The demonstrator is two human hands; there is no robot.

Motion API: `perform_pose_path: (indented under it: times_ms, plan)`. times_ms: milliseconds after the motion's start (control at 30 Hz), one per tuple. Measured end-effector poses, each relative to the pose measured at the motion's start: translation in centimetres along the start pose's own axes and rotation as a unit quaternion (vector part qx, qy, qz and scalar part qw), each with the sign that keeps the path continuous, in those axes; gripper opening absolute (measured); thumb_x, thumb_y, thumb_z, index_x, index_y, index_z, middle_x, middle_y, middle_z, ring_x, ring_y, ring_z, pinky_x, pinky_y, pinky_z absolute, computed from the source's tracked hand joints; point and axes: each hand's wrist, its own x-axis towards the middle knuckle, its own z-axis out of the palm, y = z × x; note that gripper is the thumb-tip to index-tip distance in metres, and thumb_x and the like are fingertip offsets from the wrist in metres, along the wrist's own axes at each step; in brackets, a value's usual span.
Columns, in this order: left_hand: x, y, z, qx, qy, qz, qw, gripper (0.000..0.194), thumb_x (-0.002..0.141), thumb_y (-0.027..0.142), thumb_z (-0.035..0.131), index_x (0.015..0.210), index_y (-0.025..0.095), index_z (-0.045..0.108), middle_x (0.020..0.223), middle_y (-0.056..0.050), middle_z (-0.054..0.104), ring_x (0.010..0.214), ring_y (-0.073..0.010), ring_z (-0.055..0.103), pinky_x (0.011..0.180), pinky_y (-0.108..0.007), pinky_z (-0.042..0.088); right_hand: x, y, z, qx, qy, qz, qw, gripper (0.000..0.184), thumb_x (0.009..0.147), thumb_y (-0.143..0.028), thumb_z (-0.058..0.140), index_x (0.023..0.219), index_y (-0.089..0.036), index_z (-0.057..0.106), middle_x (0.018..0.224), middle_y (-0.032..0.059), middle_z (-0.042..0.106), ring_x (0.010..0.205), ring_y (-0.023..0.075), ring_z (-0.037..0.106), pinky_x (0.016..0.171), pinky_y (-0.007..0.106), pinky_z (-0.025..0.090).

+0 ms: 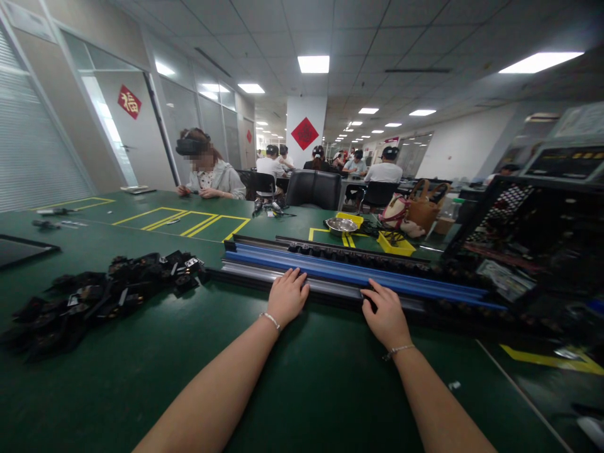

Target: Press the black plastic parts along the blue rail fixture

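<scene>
Long metal rails lie side by side across the green table (292, 390) in front of me. Nearest is a grey rail (334, 288), with a long blue rail (349, 269) just behind it. My left hand (287, 297) lies palm down on the grey rail, fingers stretched out toward the blue one. Farther right, my right hand (387, 314) also rests at the grey rail, thumb and fingers apart and slightly bent. Neither hand grips anything that I can see. Behind the blue rail, a row of small black parts (358, 253) sits along a dark strip.
A heap of black parts (117, 292) covers the table's left side. Farther back stand a metal bowl (341, 225) and a yellow tray (395, 244). At right rises a dark, open-sided case (528, 226). Across the table, a person (214, 176) sits with hands on the tabletop.
</scene>
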Motion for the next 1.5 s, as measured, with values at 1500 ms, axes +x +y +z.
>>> perform_pose_path:
  times_ms: [1500]
  plan:
    - [-0.8, 7.5, 1.4, 0.003, -0.053, 0.057, 0.997, 0.057, 0.085, 0.039, 0.042, 0.137, 0.016, 0.037, 0.143, -0.013, 0.037, 0.135, -0.0289, 0.024, 0.108, -0.053, 0.019, -0.1, -1.5, 0.0, -0.005, -0.032, 0.064, 0.997, 0.048, 0.075, -0.017, 0.046, 0.122, -0.018, 0.054, 0.132, 0.0106, 0.051, 0.112, 0.0255, 0.054, 0.096, 0.041, 0.044]
